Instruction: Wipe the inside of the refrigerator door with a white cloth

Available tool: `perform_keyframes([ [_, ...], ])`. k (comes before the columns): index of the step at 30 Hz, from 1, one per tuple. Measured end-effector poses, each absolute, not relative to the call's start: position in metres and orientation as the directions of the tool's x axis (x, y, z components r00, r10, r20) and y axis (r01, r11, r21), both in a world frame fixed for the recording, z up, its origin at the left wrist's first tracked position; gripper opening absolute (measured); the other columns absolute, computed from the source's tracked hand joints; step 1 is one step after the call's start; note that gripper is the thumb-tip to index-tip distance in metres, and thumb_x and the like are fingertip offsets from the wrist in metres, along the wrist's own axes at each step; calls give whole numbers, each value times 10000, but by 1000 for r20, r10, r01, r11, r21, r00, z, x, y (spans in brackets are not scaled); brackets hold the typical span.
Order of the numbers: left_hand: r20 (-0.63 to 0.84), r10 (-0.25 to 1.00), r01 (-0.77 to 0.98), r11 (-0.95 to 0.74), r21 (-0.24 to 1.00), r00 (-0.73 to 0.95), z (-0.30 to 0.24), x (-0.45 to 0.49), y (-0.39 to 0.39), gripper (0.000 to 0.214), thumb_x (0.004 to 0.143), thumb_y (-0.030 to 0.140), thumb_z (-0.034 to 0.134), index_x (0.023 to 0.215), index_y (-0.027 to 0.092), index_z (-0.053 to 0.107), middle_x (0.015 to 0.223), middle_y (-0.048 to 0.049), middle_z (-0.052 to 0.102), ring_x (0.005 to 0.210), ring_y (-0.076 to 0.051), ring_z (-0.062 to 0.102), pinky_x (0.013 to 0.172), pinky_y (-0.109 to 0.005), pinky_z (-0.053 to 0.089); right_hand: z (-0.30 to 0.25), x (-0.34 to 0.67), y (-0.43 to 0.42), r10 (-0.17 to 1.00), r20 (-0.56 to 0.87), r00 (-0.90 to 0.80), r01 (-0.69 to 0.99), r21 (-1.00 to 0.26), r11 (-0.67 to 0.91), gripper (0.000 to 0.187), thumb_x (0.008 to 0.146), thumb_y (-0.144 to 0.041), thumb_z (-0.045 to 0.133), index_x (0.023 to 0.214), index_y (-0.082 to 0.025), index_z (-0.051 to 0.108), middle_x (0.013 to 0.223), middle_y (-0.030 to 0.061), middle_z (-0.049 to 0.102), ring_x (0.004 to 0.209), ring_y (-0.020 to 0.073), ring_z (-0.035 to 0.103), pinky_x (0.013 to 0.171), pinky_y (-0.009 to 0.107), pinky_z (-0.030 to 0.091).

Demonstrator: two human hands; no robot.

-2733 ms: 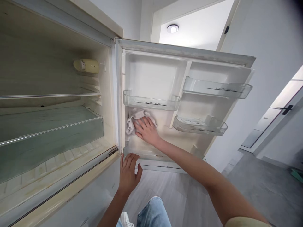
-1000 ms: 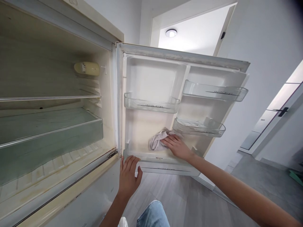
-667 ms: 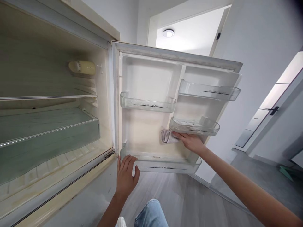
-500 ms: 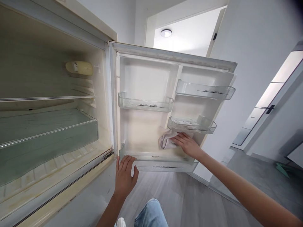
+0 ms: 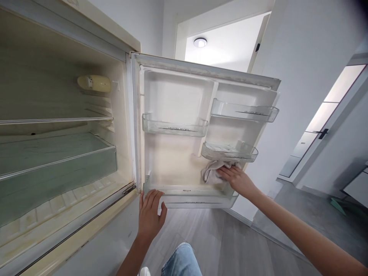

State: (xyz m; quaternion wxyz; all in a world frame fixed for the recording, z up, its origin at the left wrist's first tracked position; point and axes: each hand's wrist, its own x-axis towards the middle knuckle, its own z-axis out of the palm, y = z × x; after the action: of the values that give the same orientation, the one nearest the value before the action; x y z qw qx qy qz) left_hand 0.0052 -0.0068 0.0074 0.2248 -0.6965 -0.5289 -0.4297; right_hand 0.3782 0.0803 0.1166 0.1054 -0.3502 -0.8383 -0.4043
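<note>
My right hand [image 5: 235,178] presses a crumpled pale grey cloth [image 5: 212,172] against the inner panel of the open fridge door [image 5: 169,157], low on its right side, just below a small clear door shelf [image 5: 230,152]. The fingertips are partly hidden in the cloth's folds. At the lower left corner of the door, my left hand [image 5: 151,214] grips the end of the long bottom door shelf [image 5: 198,201], fingers hooked over its rim and thumb apart in front. Yellowish stains mark the panel around the cloth.
Left of the door is the fridge interior, with a glass shelf [image 5: 57,120], a greenish clear drawer [image 5: 57,170] and a lamp cover [image 5: 94,83]. Two more clear shelves sit higher on the door. My knee [image 5: 182,260] is below, above the grey wood-look floor [image 5: 218,237].
My right hand and the cloth have slid a little to the right across the door panel, and the cloth is more bunched. My left hand stays at the bottom shelf. The view has shifted slightly.
</note>
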Motion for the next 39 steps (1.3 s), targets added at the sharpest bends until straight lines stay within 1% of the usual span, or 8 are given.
perform_keyframes([
  [5,824,563,924,-349,156,73,8,6,-6,310,825,164,509,1132,213,504,1069,-58,671,1127,-233,567,1131,-517,241,123,379,79,577,317,-753,618,643,453,260,831,-28,478,905,-157,691,820,71,697,790,207,617,832,346,422],
  [12,823,564,927,-342,153,72,7,5,-7,309,826,160,505,1130,216,503,1065,-53,674,1127,-224,566,1139,-503,230,157,373,76,575,540,-615,742,644,189,366,776,18,452,1055,-102,656,999,147,685,881,271,611,770,371,418],
  [18,831,551,931,-338,138,77,6,5,-6,308,823,156,511,1125,213,499,1055,-52,674,1117,-227,563,1137,-491,211,120,361,71,662,435,-610,740,612,280,175,762,-65,536,840,-133,678,859,118,662,850,257,591,826,390,402],
  [23,829,555,933,-331,140,73,7,6,-6,306,821,156,514,1122,210,502,1056,-51,670,1117,-225,561,1141,-484,197,101,360,82,743,327,-583,756,553,351,162,779,-84,544,810,-141,692,859,106,692,850,242,625,803,377,422],
  [27,831,552,934,-329,138,72,7,6,-7,307,817,154,519,1119,206,505,1058,-50,671,1115,-225,561,1140,-480,207,101,349,85,852,144,-504,810,422,408,157,798,-121,545,842,-135,695,867,126,712,913,258,646,776,349,449],
  [32,825,562,925,-341,169,56,5,5,-7,304,823,160,518,1124,206,505,1060,-41,678,1160,-227,539,1162,-492,184,99,328,89,963,-12,-270,960,72,270,273,877,-197,444,1033,-129,657,969,168,707,886,280,667,704,346,456],
  [36,814,574,919,-362,158,85,7,4,-9,435,832,152,509,1259,215,452,1218,-48,636,1295,-223,443,1185,-496,174,96,310,94,946,-92,-309,949,-89,301,283,895,-227,402,986,-148,659,1027,119,704,901,215,663,705,279,465],
  [39,841,541,911,-343,230,-9,-5,10,-16,548,821,137,519,1348,190,380,1385,-121,501,1381,-245,341,1162,-505,272,96,287,94,921,-117,-372,916,-207,344,279,881,-296,437,1013,-169,647,1069,75,693,934,179,647,757,243,470],
])
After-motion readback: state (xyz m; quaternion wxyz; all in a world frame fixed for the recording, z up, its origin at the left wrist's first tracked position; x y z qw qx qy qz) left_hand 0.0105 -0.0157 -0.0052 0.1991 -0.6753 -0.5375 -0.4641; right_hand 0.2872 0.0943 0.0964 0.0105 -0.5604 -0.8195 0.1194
